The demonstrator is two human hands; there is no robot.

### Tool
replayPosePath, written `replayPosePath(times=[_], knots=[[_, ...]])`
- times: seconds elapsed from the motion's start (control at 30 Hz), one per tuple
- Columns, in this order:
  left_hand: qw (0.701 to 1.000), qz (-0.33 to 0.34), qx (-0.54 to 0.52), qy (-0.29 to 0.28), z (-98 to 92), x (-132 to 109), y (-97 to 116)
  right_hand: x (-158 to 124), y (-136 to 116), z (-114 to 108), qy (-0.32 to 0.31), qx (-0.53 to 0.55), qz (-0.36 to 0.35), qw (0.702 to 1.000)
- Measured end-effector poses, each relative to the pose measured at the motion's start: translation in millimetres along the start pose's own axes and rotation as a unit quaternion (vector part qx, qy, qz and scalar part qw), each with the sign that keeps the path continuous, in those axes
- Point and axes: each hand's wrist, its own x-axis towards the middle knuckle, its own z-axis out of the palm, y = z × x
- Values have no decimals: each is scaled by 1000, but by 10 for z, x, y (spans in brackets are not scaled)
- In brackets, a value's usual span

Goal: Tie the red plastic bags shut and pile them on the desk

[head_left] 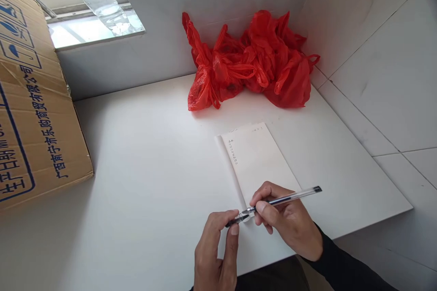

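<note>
Between the thumb and fingers of my right hand [287, 220] is a clear-barrelled pen [290, 197] with a dark tip and dark end, slanting up to the right. My left hand [218, 248] pinches a small black-and-clear pen cap [236, 220]. The pen's tip lies very close to the cap; whether they touch I cannot tell. Beneath and beyond my hands rests a white notepad [261, 159], its left side folded or rolled over. Small handwritten marks run down the left of its page, and its near end is partly hidden by my right hand.
Several knotted red plastic bags [251, 63] lie against the wall at the back of the white table [146, 159]. At the left stands a cardboard box [44, 100] with blue print. A clear plastic bottle [99, 0] shows at the window. Tiled wall [382, 68] borders the right.
</note>
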Motion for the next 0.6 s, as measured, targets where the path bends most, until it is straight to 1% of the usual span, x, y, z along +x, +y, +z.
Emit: replayPosePath(times=[0.07, 0.1, 0.27, 0.4, 0.5, 0.6], knots=[[1000, -21, -9, 15, 19, -13, 16, 1, -15, -15, 16, 6, -10, 1000], [999, -24, -14, 18, 27, -17, 20, 4, -20, -18, 14, 5, -8, 1000], [999, 8, -35, 11, 40, -28, -5, 28, 24, 6, -52, 6, 30, 998], [998, 1, -56, 1, 54, -60, -33, 32, 82, 20, -84, 30, 40, 995], [997, -25, -69, 20, 77, -106, -41, 24, 95, 26, -93, 12, 44, 995], [994, -69, -67, 51, 90, -147, -29, 21, 117, 36, -119, 29, 22, 992]])
